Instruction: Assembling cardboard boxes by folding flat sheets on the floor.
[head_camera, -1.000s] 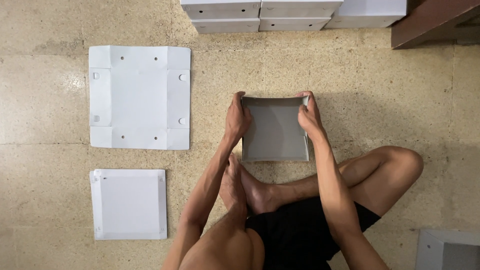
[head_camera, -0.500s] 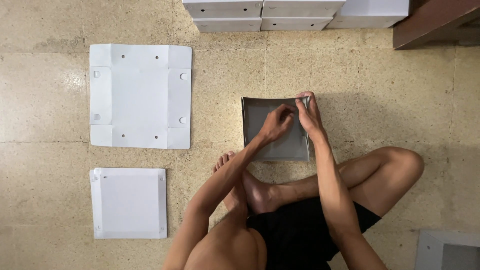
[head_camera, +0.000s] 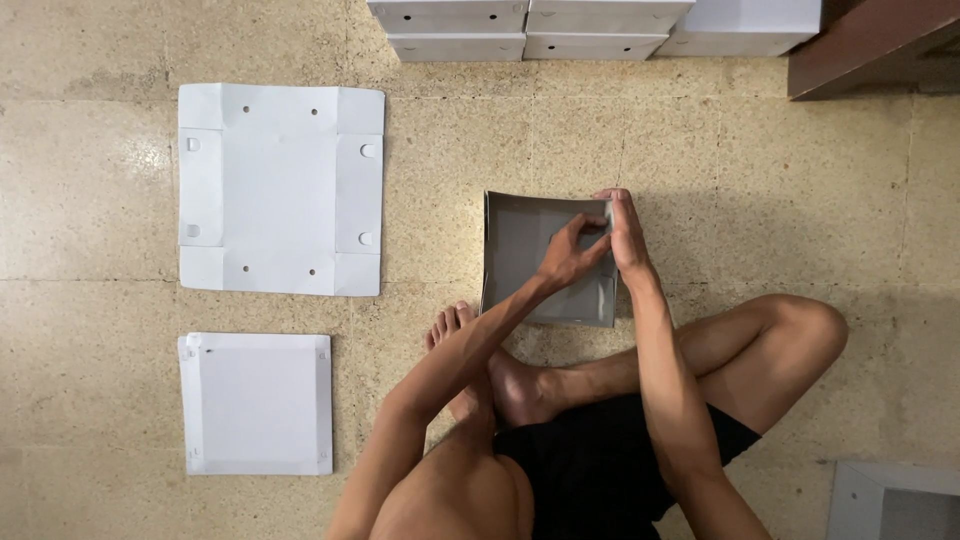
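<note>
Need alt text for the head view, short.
Seen from above, a person sitting cross-legged on a speckled stone floor works both hands at the right wall of a half-folded grey box, left hand beside right hand. Two flat white box blanks lie to the left; finished white boxes are stacked at the top.

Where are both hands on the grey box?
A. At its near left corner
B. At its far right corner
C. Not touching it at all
B: the left hand and right hand meet at the far right corner of the grey box.
</note>
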